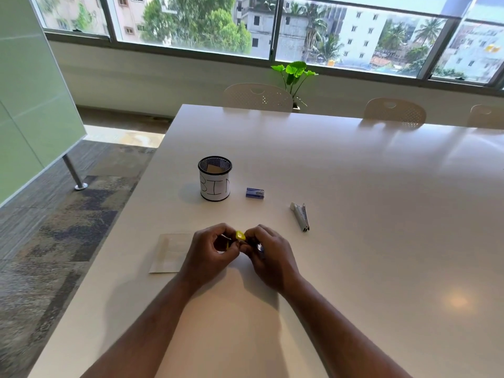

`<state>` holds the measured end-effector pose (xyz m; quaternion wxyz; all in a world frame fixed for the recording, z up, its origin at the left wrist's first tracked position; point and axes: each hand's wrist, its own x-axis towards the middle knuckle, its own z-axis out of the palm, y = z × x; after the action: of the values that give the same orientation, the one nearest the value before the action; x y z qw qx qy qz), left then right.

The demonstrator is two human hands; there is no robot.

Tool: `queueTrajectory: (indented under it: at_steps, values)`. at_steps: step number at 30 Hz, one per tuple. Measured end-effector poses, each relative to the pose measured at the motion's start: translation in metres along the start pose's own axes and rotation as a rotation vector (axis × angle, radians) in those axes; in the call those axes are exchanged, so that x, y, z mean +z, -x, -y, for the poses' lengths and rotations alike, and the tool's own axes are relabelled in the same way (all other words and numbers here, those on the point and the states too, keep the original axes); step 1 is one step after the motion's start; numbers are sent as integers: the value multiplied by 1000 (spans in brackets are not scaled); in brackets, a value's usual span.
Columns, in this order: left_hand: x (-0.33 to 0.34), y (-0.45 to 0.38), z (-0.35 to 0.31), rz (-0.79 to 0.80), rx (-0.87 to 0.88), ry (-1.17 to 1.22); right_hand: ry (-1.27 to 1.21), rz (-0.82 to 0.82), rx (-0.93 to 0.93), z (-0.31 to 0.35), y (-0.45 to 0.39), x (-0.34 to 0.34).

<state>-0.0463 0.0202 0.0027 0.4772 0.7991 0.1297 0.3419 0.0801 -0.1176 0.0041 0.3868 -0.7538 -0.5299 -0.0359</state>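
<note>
In the head view, both hands meet low over the white surface (354,186), close to its near edge. The left hand (214,251) has its fingers (224,231) curled in, and the right hand (270,253) faces it with fingers (256,232) bent the same way. The fingertips of both pinch a small yellow piece (240,236) held between them just above the surface. What the piece is cannot be told at this size. The right hand also has a small blue item (260,248) tucked against its palm, partly hidden by the thumb. A pale flat envelope (169,253) lies on the surface just to the left of the left hand, and the wrist covers its right edge. Farther back and slightly left stands a black mesh cup (215,179) wrapped in white paper with "BIN" written on it, and something brown shows inside. To the right of the cup lies a small blue box (255,193), apart from it. Farther right again, a white stapler (301,217) lies open along its length, well apart from the hands. Pale chairs (257,97) stand at the far edge of the surface, with a green plant (294,72) behind them below the windows.
</note>
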Motion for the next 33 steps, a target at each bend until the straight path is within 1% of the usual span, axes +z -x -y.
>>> queueTrajectory:
  at_steps: [1, 2, 5, 6, 8, 11, 16, 19, 22, 27, 30, 33]
  values:
    - [0, 0, 0, -4, -4, -7, -35, -4, 19, 0, 0, 1]
    - [0, 0, 0, -7, -11, -14, -123, -31, 72, 0, 0, 1]
    - [2, 2, -2, 13, -35, -4, -560, -228, 318, -3, -3, -2]
    - [4, 2, -2, 14, -37, -5, -625, -292, 369, -5, -4, -3]
    - [4, 2, -3, -10, -52, 3, -715, -340, 426, -6, -5, -4]
    - [1, 0, 1, -65, -99, 49, -912, -359, 473, -3, -6, -6]
    - [-3, -1, 1, -133, -135, 128, -1024, -356, 522, -6, -8, -17]
    - [-2, -2, 1, -90, -141, 132, -1094, -379, 573, -7, -9, -23]
    - [1, -1, 3, -33, -149, 72, -1170, -410, 625, -11, -9, -26]
    - [0, -3, 3, -36, -158, 61, -1258, -400, 639, -16, -7, -28]
    - [-2, -3, 2, -72, -205, 163, -1228, -348, 639, -19, -6, -26]
    - [-6, -5, 2, -173, -243, 300, -1113, -300, 608, -21, -5, -20]
